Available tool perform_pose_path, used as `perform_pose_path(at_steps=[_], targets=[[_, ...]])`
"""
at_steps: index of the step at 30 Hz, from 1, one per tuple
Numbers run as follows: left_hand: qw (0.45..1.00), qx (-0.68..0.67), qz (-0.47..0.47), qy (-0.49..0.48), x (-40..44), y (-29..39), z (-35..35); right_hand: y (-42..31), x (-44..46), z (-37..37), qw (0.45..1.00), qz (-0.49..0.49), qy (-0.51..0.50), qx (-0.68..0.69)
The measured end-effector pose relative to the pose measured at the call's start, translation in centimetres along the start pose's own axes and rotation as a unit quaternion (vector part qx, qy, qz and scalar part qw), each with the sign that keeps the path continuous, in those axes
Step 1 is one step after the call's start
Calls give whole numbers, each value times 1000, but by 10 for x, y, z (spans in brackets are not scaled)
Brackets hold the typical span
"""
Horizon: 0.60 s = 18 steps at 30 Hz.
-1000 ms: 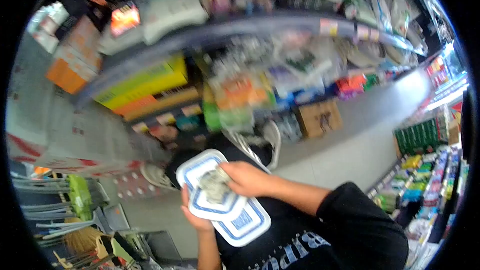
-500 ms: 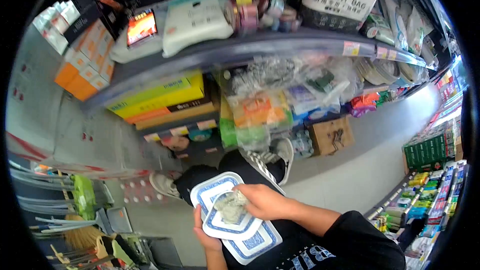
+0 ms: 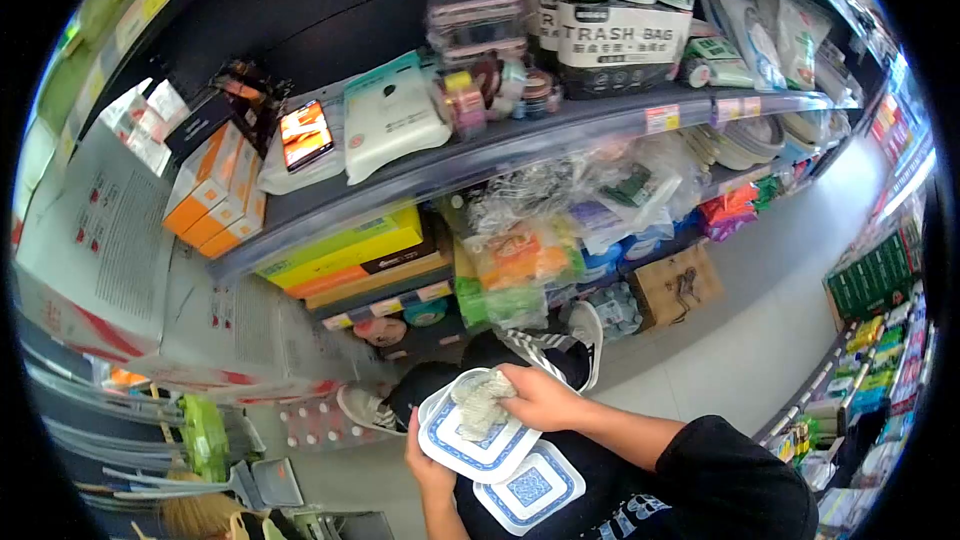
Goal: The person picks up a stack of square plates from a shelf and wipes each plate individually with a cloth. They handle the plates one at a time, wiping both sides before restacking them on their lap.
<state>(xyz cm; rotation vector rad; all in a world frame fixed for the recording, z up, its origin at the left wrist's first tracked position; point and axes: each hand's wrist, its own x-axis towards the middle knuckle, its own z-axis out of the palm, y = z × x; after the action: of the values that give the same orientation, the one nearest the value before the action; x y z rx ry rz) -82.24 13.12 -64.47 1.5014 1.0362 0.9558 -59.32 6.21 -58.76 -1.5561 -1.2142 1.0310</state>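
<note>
My left hand (image 3: pixel 430 468) grips the left edge of a white rectangular dish with a blue patterned border (image 3: pixel 462 452); the fingers beneath it are hidden. Another white dish edge shows just behind it. Pinched in my right hand (image 3: pixel 540 400) is a crumpled greyish cloth (image 3: pixel 482 404), which lies against the upper part of the held dish. A second blue-patterned dish (image 3: pixel 530 487) rests on my lap, below and to the right of the first, partly overlapped by it.
A shelf (image 3: pixel 600 120) ahead carries a lit phone (image 3: pixel 306 135), a white pack (image 3: pixel 395 118) and trash bag boxes (image 3: pixel 622 35). Yellow boxes (image 3: pixel 350 248) and bagged goods (image 3: pixel 525 252) sit lower. A brown box (image 3: pixel 678 285) stands on the floor; brooms and dustpans (image 3: pixel 275 483) are at lower left.
The upper dish has shifted over the one behind it, which now shows only at its edge. My right hand and the cloth have moved toward the dish's top. The view has turned.
</note>
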Motion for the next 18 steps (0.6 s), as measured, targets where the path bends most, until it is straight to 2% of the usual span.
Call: perform_pose_path(at_steps=[3,4,6,7,8,9,10,11,13,14,15,16,18], targets=[[999,-1,-45,20,1,-24,-14,-3,0,3,999,17,28,-1],[995,-27,-40,90,1,-18,-12,0,0,5,999,15,35,4],[988,-56,81,120,-14,4,-15,2,-3,10,998,3,61,21],[979,-152,51,129,-22,14,-8,1,-5,12,996,-8,78,36],[976,-199,41,85,-27,40,6,-7,-8,12,996,27,72,43],[969,-242,27,46,-32,58,16,-10,-13,17,993,4,85,80],[974,-224,-12,10,-35,59,18,-17,-19,18,989,-15,95,111],[962,-264,-63,40,-39,63,22,-24,-23,18,984,-38,100,141],[950,-301,-66,55,-39,78,36,-26,-28,6,994,-16,71,85],[961,-266,-66,37,-41,62,30,-11,-28,9,994,-48,89,39],[964,-248,-97,17,-44,63,24,-20,-30,-2,998,38,34,27],[963,-246,-110,-5,-45,61,21,-9,-32,0,996,-23,69,60],[972,-194,-120,-58,-51,56,14,-11,-29,-11,992,-18,78,101]])
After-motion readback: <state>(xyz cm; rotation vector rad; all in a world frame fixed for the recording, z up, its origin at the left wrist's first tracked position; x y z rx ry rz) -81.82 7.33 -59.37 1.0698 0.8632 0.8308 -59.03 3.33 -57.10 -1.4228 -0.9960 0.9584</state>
